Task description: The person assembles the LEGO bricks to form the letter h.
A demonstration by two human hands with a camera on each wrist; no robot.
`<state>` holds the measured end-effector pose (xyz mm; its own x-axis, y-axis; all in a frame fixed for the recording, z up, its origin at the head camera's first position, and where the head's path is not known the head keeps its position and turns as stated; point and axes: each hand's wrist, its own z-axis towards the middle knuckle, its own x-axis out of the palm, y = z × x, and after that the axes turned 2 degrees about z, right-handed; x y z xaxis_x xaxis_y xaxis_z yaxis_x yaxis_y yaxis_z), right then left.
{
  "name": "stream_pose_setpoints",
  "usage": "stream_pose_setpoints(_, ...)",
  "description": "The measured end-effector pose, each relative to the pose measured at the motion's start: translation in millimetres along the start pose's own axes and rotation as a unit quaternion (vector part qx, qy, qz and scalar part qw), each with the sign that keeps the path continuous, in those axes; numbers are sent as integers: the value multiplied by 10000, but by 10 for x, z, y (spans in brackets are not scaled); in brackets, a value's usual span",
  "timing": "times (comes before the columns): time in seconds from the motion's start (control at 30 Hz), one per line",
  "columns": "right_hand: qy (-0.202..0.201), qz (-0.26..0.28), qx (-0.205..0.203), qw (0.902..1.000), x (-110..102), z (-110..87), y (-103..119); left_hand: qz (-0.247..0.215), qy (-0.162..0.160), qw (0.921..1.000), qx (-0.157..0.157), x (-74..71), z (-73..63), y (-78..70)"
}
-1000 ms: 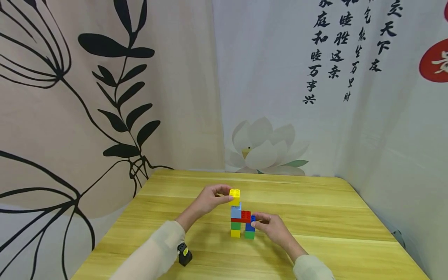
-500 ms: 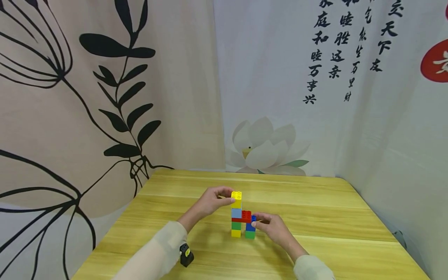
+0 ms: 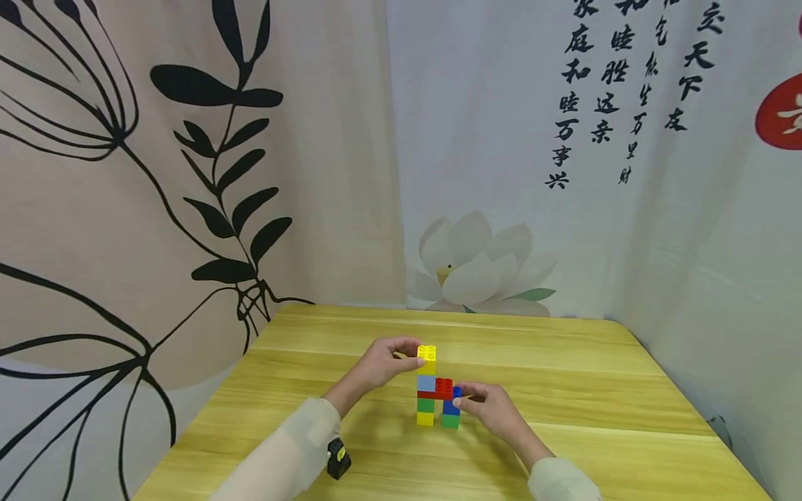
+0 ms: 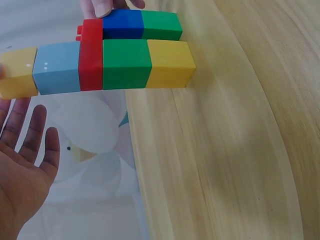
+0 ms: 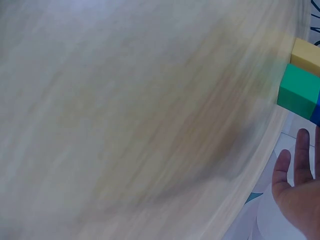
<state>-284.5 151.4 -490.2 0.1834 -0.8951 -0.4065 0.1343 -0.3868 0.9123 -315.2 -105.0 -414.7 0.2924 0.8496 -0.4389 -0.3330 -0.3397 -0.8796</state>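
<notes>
A structure of toy building blocks stands on the table. Its left column has a yellow top block (image 3: pixel 427 360), a light blue block (image 4: pixel 57 67), one end of a long red block (image 4: pixel 91 55), a green block (image 4: pixel 126 64) and a yellow bottom block (image 4: pixel 171 64). The red block bridges to a shorter column, a blue block (image 4: pixel 122 24) over a green block (image 3: pixel 450 421). My left hand (image 3: pixel 388 363) pinches the yellow top block, which sits flush on the light blue one. With thumb and fingers, my right hand (image 3: pixel 491 409) grips the blue block from the right.
The wooden table (image 3: pixel 564 376) reaches back to a printed curtain (image 3: pixel 501 174) with plants, a lotus and writing. A small black device (image 3: pixel 338 459) is beside the left sleeve (image 3: pixel 282 445).
The yellow top block has come down onto the light blue block, covering its studs, with my left hand still holding it. My right hand keeps its grip. The head view has shifted slightly.
</notes>
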Motion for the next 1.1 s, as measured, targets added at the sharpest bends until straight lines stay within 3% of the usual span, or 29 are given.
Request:
stream_pose_setpoints(0.47, 32, -14, -5, 10000, 1, 9, -14, 60, -305, 9995, 41, 74, 9, 111)
stream_pose_setpoints(0.9, 92, 41, -22, 9999, 21, 8, -15, 146, -194, 9997, 5, 27, -49, 108)
stream_pose_setpoints(1.1, 41, 10, 46, 10000, 2, -3, 1, 327, -297, 9988, 209, 81, -40, 130)
